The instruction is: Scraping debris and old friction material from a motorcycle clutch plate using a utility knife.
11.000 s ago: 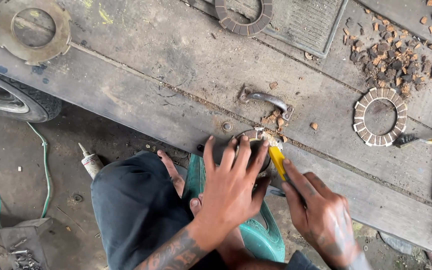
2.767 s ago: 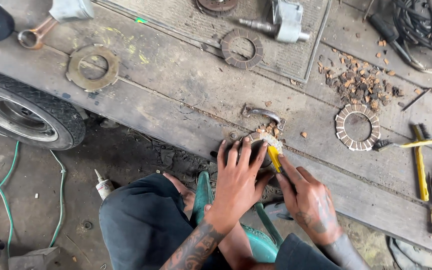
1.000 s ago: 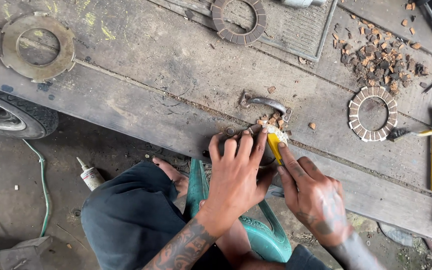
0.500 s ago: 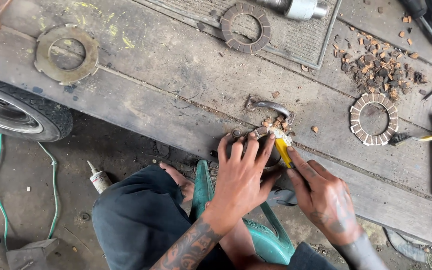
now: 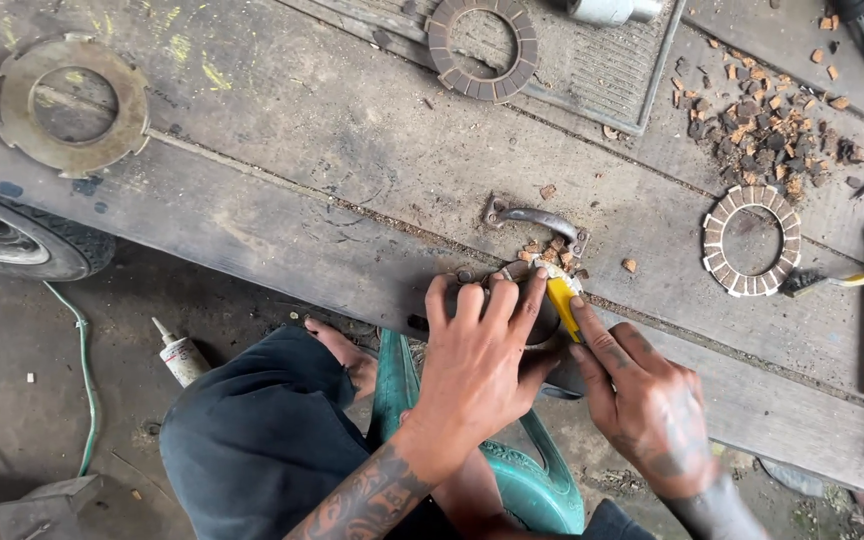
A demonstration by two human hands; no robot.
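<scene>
A worn metal ring is seen at the bench's upper left. A toothed brown ring lies on a ribbed mat. Brown chips are heaped above a pale ring. A tyre and tube are below.
</scene>
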